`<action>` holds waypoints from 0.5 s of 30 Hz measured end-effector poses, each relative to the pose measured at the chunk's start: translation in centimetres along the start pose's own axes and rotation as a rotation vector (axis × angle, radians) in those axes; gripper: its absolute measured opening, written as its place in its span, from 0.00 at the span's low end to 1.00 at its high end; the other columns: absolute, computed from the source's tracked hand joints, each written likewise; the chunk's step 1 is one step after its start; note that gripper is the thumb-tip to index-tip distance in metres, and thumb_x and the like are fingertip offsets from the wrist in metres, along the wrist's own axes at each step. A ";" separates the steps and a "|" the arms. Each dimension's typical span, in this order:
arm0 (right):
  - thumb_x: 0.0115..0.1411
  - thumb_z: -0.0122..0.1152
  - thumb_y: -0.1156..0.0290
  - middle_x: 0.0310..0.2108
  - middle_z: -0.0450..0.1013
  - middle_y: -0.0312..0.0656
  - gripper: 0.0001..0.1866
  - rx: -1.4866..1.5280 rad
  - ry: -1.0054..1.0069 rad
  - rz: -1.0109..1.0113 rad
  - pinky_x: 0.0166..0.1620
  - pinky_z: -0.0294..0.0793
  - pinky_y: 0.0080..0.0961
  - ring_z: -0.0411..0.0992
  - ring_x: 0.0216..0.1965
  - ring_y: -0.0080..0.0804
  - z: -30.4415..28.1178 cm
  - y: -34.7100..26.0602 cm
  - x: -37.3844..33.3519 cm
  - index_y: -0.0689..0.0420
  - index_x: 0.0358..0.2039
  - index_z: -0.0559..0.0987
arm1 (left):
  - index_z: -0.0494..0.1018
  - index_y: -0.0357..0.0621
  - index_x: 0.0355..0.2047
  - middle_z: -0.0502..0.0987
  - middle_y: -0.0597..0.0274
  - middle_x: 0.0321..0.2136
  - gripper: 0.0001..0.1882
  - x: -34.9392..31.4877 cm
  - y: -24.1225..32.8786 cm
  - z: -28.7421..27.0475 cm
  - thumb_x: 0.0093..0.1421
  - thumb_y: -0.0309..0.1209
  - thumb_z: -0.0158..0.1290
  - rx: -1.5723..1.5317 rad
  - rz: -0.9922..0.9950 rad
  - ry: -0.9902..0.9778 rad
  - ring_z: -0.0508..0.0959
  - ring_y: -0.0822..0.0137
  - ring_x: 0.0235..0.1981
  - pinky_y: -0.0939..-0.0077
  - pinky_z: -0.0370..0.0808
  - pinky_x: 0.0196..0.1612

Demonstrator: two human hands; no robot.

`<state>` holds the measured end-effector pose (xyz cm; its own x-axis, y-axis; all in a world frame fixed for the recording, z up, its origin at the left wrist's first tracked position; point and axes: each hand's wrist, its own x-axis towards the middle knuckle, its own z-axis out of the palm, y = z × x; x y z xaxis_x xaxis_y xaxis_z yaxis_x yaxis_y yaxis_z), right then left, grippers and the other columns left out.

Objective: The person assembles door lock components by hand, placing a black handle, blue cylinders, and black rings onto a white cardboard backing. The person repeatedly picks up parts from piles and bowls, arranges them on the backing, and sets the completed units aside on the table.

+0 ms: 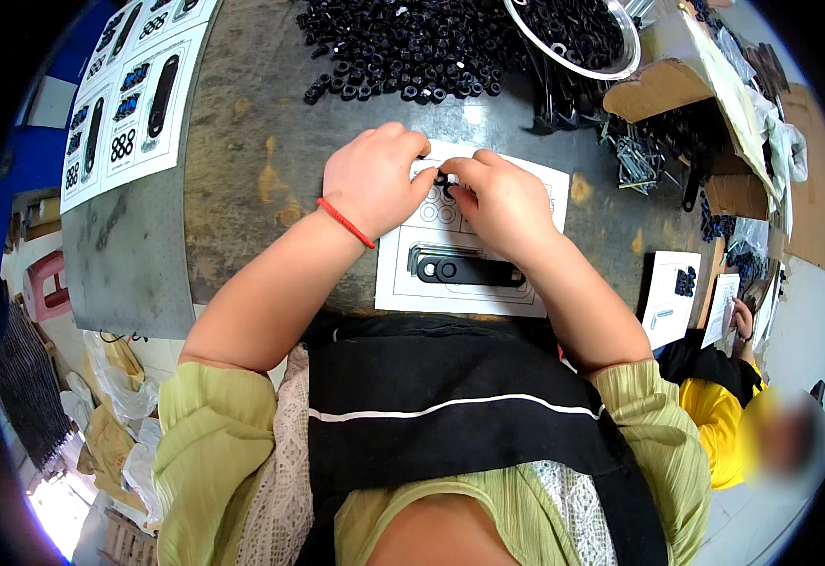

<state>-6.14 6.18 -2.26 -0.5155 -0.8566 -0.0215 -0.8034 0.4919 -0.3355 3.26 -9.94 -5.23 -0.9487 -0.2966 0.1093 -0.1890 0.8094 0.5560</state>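
A white printed sheet (554, 292) with part outlines lies on the table before me. My left hand (370, 179), a red cord at its wrist, is closed over the sheet's upper left; what its fingers hold, if anything, is hidden. My right hand (511, 203) pinches small black ring-like pieces (445, 182) between thumb and fingers, right beside my left fingertips. Their exact kind is too small to tell. Lower on the sheet rests a flat black oblong part (469, 272) with rounded ends, a bent metal rod (450, 250) along its upper side.
Many black nuts (403, 57) are heaped at the back. A metal bowl (634, 57) of black pieces stands back right, near a cardboard box (662, 90) and silver rods (634, 165). Printed sheets (167, 141) lie left. A person in yellow (714, 424) sits at right.
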 end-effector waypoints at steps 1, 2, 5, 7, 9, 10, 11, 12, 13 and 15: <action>0.55 0.61 0.69 0.31 0.75 0.39 0.08 -0.019 -0.001 0.038 0.36 0.77 0.38 0.77 0.34 0.42 -0.1 -0.1 0.0 0.50 0.37 0.81 | 0.78 0.50 0.35 0.76 0.63 0.31 0.11 0.0 0.1 0.1 0.54 0.39 0.61 0.006 0.006 0.014 0.78 0.58 0.35 0.64 0.76 0.36; 0.55 0.61 0.69 0.31 0.76 0.39 0.08 -0.039 -0.004 0.072 0.35 0.77 0.38 0.77 0.34 0.42 0.0 -0.1 0.0 0.50 0.37 0.81 | 0.78 0.50 0.35 0.76 0.63 0.31 0.12 0.0 0.2 0.3 0.53 0.40 0.62 0.012 0.009 0.031 0.78 0.58 0.35 0.64 0.76 0.36; 0.55 0.64 0.67 0.31 0.77 0.39 0.07 -0.037 -0.010 0.141 0.35 0.76 0.37 0.77 0.32 0.42 0.1 0.0 0.0 0.50 0.35 0.82 | 0.78 0.50 0.35 0.77 0.62 0.32 0.12 0.1 0.4 0.6 0.54 0.40 0.62 0.032 -0.002 0.031 0.78 0.57 0.36 0.64 0.76 0.37; 0.55 0.64 0.66 0.31 0.78 0.39 0.07 -0.024 -0.013 0.138 0.35 0.76 0.36 0.77 0.32 0.42 0.1 0.0 0.0 0.51 0.34 0.82 | 0.78 0.50 0.35 0.77 0.62 0.33 0.12 0.1 0.4 0.5 0.54 0.40 0.61 0.027 -0.007 0.000 0.79 0.57 0.36 0.64 0.76 0.37; 0.55 0.64 0.66 0.31 0.78 0.39 0.07 -0.015 -0.015 0.134 0.35 0.76 0.35 0.77 0.32 0.41 0.1 0.0 -0.1 0.52 0.33 0.82 | 0.78 0.50 0.35 0.77 0.61 0.33 0.11 -0.1 0.2 0.4 0.54 0.39 0.61 0.005 -0.003 -0.048 0.79 0.57 0.36 0.64 0.76 0.37; 0.55 0.64 0.66 0.31 0.78 0.39 0.07 -0.013 -0.015 0.130 0.35 0.76 0.35 0.77 0.31 0.41 0.2 0.0 0.0 0.53 0.33 0.82 | 0.79 0.50 0.34 0.78 0.62 0.32 0.10 -0.1 0.1 0.3 0.54 0.38 0.61 -0.004 0.012 -0.074 0.79 0.57 0.36 0.64 0.76 0.37; 0.55 0.64 0.66 0.31 0.78 0.39 0.07 -0.010 -0.017 0.123 0.35 0.76 0.35 0.77 0.31 0.41 0.3 -0.1 0.0 0.53 0.32 0.82 | 0.79 0.50 0.34 0.78 0.62 0.32 0.09 -0.2 -0.1 0.2 0.54 0.38 0.61 -0.013 0.024 -0.099 0.79 0.57 0.36 0.64 0.76 0.37; 0.55 0.64 0.66 0.31 0.78 0.39 0.07 0.000 -0.024 0.127 0.35 0.76 0.35 0.78 0.32 0.41 0.3 -0.2 0.0 0.53 0.32 0.82 | 0.80 0.50 0.33 0.78 0.62 0.31 0.09 -0.3 -0.2 0.1 0.54 0.37 0.61 -0.022 0.036 -0.123 0.79 0.57 0.35 0.64 0.76 0.37; 0.55 0.64 0.66 0.31 0.78 0.39 0.07 0.011 -0.031 0.131 0.36 0.76 0.35 0.78 0.32 0.41 0.3 -0.4 0.0 0.53 0.32 0.82 | 0.80 0.50 0.33 0.78 0.62 0.31 0.08 -0.3 -0.2 0.1 0.54 0.37 0.60 -0.027 0.044 -0.129 0.79 0.57 0.35 0.64 0.76 0.37; 0.55 0.63 0.66 0.31 0.78 0.39 0.06 0.028 -0.031 0.130 0.35 0.77 0.35 0.78 0.32 0.41 0.4 -0.6 0.0 0.53 0.32 0.83 | 0.81 0.50 0.32 0.78 0.63 0.30 0.07 -0.2 -0.3 0.0 0.54 0.36 0.60 -0.037 0.059 -0.136 0.79 0.58 0.35 0.65 0.76 0.37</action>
<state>-5.57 5.86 -2.44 -0.6045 -0.7908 -0.0956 -0.7220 0.5947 -0.3537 3.55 -10.08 -5.38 -0.9840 -0.1753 0.0318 -0.1243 0.8034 0.5823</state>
